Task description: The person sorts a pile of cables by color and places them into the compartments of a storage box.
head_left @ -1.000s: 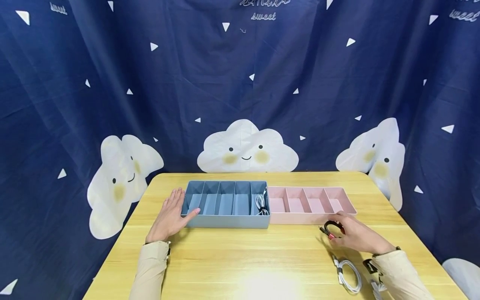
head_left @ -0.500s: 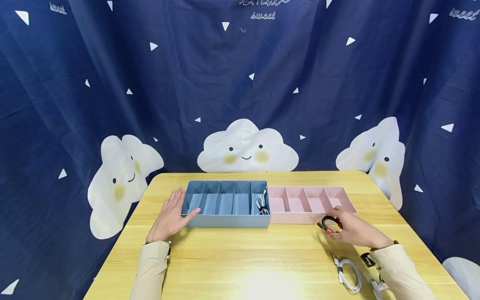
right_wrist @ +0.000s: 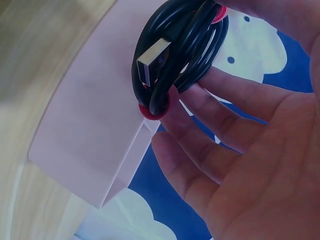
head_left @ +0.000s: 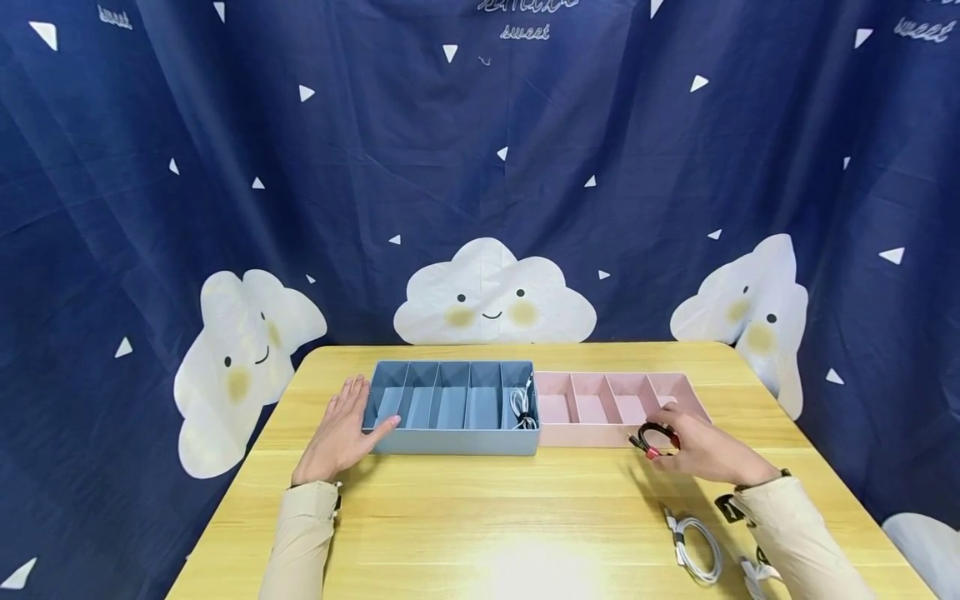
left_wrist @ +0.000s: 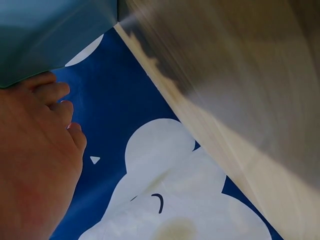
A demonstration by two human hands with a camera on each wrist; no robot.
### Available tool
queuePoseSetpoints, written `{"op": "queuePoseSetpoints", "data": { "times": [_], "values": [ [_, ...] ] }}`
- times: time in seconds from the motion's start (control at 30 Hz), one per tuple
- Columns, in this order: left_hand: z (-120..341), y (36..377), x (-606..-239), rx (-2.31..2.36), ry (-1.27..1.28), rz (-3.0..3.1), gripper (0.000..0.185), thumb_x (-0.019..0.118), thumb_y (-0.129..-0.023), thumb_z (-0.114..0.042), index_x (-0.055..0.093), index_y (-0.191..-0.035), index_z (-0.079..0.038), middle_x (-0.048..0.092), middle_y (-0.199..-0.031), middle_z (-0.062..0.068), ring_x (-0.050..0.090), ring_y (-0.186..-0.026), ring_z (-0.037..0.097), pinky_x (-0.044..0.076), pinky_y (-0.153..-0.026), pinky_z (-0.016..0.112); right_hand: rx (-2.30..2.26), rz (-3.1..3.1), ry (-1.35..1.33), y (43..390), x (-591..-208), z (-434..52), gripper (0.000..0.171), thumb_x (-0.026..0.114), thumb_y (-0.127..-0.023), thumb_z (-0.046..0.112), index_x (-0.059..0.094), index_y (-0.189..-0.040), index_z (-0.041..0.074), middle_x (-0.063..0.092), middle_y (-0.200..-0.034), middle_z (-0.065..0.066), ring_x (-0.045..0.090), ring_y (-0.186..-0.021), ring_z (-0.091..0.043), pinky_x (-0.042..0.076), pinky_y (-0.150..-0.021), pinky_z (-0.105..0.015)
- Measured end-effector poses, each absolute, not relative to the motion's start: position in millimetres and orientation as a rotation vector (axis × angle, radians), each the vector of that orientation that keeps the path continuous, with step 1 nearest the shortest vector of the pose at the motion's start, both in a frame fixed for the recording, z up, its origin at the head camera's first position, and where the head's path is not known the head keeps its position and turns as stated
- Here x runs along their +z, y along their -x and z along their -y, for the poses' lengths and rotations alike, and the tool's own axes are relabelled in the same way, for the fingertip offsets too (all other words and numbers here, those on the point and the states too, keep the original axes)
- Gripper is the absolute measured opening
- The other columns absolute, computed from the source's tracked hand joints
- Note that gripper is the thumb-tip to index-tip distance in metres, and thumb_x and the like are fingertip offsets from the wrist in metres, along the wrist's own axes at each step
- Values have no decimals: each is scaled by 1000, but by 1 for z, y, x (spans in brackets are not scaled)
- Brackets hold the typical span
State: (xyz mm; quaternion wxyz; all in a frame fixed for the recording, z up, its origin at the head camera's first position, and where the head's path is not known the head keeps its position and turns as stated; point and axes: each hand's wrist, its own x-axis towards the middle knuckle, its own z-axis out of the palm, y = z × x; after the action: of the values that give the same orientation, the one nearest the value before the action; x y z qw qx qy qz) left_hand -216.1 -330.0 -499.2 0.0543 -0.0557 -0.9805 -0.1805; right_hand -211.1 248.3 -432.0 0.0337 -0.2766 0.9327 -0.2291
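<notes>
My right hand pinches a coiled black USB cable between thumb and fingers, close to the front wall of the pink organizer box. Red ties wrap the coil, and a metal USB plug shows in the right wrist view. At the left end of the blue organizer box my left hand rests with straight fingers along its side, thumb over the front rim. A white coiled cable lies in the blue box's rightmost compartment.
On the wooden table, another white coiled cable lies at the front right. Beside it, a white plug end is partly hidden by the right sleeve. A dark blue cloud-print curtain hangs behind the table.
My right hand has moved slightly left and away from me, up toward the pink box, carrying the black cable. The left hand stays in place.
</notes>
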Motion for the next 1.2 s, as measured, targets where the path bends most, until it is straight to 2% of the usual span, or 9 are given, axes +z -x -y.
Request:
{"op": "queuePoseSetpoints", "data": {
  "times": [0.23, 0.4, 0.53, 0.83, 1.2],
  "values": [
    [330, 216, -499, -556, 167, 2974, 109, 48, -96, -76, 19, -163, 4, 12, -174, 22, 7, -162, 42, 12, -129, 64, -675, -2909, 928, 215, -431, -245, 31, 84, -81, 12, 70, -108, 7, 65, -99, -2, 56, -84, -13, 48, -69, -25],
    [330, 217, -501, -568, 165, 2981, 109, 47, -95, -77, 18, -164, 2, 11, -174, 20, 4, -163, 40, 10, -131, 62, -658, -2909, 951, 218, -430, -243, 37, 85, -79, 13, 69, -111, 4, 62, -96, -4, 51, -76, -11, 42, -63, -23],
    [330, 217, -501, -583, 171, 2984, 109, 48, -95, -76, 17, -164, 2, 10, -174, 21, 4, -163, 40, 9, -130, 63, -659, -2890, 969, 221, -427, -241, 37, 86, -80, 14, 69, -111, 3, 62, -95, -4, 51, -76, -11, 42, -63, -23],
    [330, 216, -498, -586, 168, 2980, 108, 48, -96, -75, 15, -164, 2, 9, -174, 21, 3, -163, 40, 9, -130, 63, -681, -2863, 1056, 229, -421, -235, 20, 81, -82, 8, 66, -95, 11, 60, -91, -4, 48, -71, -9, 41, -63, -20],
    [329, 214, -497, -591, 174, 2965, 107, 48, -97, -74, 17, -163, 4, 11, -173, 23, 5, -162, 42, 11, -129, 65, -706, -2870, 1038, 232, -415, -231, 26, 83, -79, 6, 69, -101, 7, 48, -82, 2, 41, -68, -5, 36, -58, -19]
  ]
}}
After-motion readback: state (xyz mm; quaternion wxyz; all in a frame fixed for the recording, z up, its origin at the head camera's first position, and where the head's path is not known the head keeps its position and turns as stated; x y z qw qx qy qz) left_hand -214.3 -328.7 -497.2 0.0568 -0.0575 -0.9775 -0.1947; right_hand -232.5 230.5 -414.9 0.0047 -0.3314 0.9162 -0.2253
